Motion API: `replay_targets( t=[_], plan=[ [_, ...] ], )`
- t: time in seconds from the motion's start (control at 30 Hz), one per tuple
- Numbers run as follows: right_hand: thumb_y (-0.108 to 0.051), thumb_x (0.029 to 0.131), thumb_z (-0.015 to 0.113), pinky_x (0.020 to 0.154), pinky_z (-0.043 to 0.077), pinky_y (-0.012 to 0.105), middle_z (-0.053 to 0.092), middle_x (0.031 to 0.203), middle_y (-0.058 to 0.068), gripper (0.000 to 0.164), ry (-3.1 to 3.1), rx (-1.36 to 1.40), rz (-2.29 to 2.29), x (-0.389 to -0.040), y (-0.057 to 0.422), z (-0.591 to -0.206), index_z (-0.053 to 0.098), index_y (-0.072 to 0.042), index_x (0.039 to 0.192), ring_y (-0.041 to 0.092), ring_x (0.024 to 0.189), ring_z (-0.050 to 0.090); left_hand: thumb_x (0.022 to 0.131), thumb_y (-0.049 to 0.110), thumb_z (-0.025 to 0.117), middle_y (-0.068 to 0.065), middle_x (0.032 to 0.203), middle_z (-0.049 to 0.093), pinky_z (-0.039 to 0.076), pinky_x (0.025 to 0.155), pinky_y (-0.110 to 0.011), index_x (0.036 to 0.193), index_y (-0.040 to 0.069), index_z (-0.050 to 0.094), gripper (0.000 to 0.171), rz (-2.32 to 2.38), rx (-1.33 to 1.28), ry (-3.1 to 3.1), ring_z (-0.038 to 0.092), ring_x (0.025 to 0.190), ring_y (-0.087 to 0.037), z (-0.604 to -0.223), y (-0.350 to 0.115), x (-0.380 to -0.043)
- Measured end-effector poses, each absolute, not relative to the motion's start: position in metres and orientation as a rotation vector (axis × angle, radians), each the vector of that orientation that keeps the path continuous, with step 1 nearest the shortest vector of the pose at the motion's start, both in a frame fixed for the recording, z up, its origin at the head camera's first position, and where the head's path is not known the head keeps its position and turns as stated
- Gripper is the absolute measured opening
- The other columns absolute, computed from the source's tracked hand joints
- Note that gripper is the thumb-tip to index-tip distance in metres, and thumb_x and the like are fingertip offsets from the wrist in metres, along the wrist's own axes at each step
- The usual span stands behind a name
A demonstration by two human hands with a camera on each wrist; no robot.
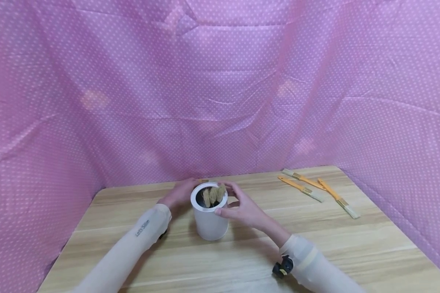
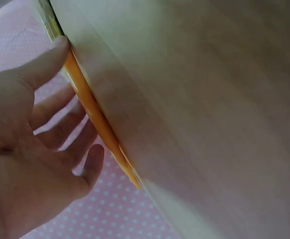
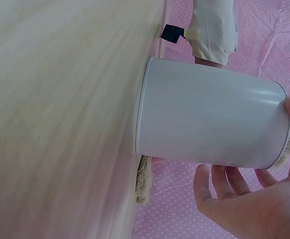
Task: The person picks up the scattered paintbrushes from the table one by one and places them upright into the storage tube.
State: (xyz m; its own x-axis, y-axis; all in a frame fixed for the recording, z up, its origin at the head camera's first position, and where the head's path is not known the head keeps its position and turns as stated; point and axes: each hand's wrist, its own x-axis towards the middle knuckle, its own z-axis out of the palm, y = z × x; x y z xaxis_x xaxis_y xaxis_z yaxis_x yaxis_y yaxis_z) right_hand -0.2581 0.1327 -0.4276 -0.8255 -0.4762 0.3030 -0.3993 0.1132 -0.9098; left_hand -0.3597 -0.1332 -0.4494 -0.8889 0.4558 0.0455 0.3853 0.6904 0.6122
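A white cylindrical canister (image 1: 210, 224) stands upright on the table, with brush bristles (image 1: 213, 196) sticking up inside its dark opening. My right hand (image 1: 243, 209) holds the canister near the top, its thumb on the front of the rim and its fingers round the far right side. Behind the canister, my left hand (image 1: 181, 192) is at a paintbrush (image 2: 92, 107) with an orange handle, lying along the tabletop. The left thumb (image 2: 60, 45) presses the brush near its ferrule, and the other fingers reach behind the handle. Bristles (image 3: 144, 181) of that brush show beyond the canister's base.
Three more orange-handled paintbrushes lie at the right back: one (image 1: 306, 180) farthest back, one (image 1: 297, 186) in front of it, and another (image 1: 337, 196) to the right. Pink dotted cloth (image 1: 220, 101) hangs around the wooden table (image 1: 352, 252) at the back and sides.
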Motion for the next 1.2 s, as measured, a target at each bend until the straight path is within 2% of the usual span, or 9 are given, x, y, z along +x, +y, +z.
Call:
replay_targets(
  t=[0.17,0.23,0.37,0.5,0.6,0.7,0.87,1.0,1.2],
  plan=[
    [-0.026,0.087,0.083,0.097,0.05,0.05,0.049,0.146,0.008,0.081,2.314,-0.912,-1.835,-0.259,0.133,-0.427,0.038,-0.016,0.153,0.026,0.129,0.049,0.096,0.035,0.071,0.005,0.113,0.066,0.046,0.099,-0.048,0.125,0.03,0.072,0.029,0.703,0.77,2.918,0.058,0.11,-0.019,-0.444,-0.133,-0.368],
    [-0.027,0.086,0.083,0.097,0.05,0.049,0.049,0.146,0.007,0.081,2.318,-0.92,-1.836,-0.26,0.134,-0.428,0.039,-0.018,0.153,0.026,0.129,0.05,0.096,0.035,0.071,0.007,0.115,0.066,0.045,0.1,-0.046,0.127,0.032,0.07,0.031,0.71,0.794,2.891,0.058,0.111,-0.017,-0.442,-0.132,-0.369],
    [-0.029,0.085,0.084,0.096,0.051,0.046,0.05,0.145,0.005,0.08,2.332,-0.922,-1.83,-0.262,0.134,-0.429,0.039,-0.022,0.152,0.025,0.129,0.05,0.098,0.036,0.069,0.012,0.109,0.067,0.046,0.097,-0.042,0.119,0.041,0.071,0.022,0.813,0.839,2.807,0.059,0.105,-0.012,-0.438,-0.13,-0.37],
    [-0.029,0.085,0.084,0.096,0.051,0.047,0.051,0.144,0.004,0.08,2.335,-0.921,-1.824,-0.262,0.134,-0.429,0.039,-0.023,0.152,0.024,0.128,0.05,0.097,0.038,0.069,0.009,0.092,0.069,0.051,0.086,-0.039,0.1,0.039,0.074,0.006,0.892,0.821,2.726,0.063,0.089,-0.014,-0.438,-0.128,-0.37],
    [-0.03,0.085,0.084,0.096,0.051,0.046,0.05,0.145,0.003,0.08,2.332,-0.91,-1.819,-0.262,0.133,-0.429,0.039,-0.024,0.152,0.021,0.128,0.051,0.097,0.042,0.067,0.005,0.087,0.069,0.051,0.083,-0.039,0.094,0.034,0.075,0.012,0.95,0.722,2.663,0.063,0.085,-0.017,-0.439,-0.127,-0.37],
    [-0.031,0.085,0.084,0.096,0.051,0.046,0.05,0.145,0.002,0.081,2.331,-0.9,-1.819,-0.262,0.133,-0.429,0.039,-0.024,0.152,0.02,0.127,0.051,0.098,0.041,0.065,0.003,0.088,0.068,0.05,0.083,-0.04,0.095,0.032,0.075,0.014,0.973,0.673,2.642,0.063,0.086,-0.018,-0.438,-0.127,-0.37],
    [-0.031,0.085,0.084,0.097,0.05,0.047,0.05,0.144,0.003,0.082,2.331,-0.905,-1.823,-0.262,0.132,-0.427,0.039,-0.021,0.153,0.021,0.127,0.051,0.097,0.028,0.07,0.007,0.091,0.068,0.051,0.086,-0.04,0.099,0.029,0.074,0.004,0.851,0.766,2.732,0.062,0.089,-0.016,-0.435,-0.132,-0.372],
    [-0.03,0.085,0.085,0.096,0.051,0.046,0.05,0.146,0.002,0.083,2.328,-0.895,-1.818,-0.262,0.131,-0.427,0.039,-0.021,0.153,0.021,0.128,0.05,0.094,0.02,0.076,0.009,0.098,0.068,0.052,0.09,-0.04,0.105,0.025,0.075,0.012,0.744,0.868,2.811,0.062,0.096,-0.014,-0.434,-0.14,-0.374],
    [-0.029,0.084,0.085,0.096,0.05,0.05,0.05,0.146,0.003,0.084,2.323,-0.876,-1.828,-0.261,0.131,-0.427,0.039,-0.017,0.154,0.022,0.128,0.05,0.094,0.009,0.074,0.001,0.098,0.067,0.053,0.085,-0.038,0.107,0.01,0.074,0.013,0.783,0.953,2.869,0.061,0.092,-0.018,-0.434,-0.155,-0.372]
  ],
)
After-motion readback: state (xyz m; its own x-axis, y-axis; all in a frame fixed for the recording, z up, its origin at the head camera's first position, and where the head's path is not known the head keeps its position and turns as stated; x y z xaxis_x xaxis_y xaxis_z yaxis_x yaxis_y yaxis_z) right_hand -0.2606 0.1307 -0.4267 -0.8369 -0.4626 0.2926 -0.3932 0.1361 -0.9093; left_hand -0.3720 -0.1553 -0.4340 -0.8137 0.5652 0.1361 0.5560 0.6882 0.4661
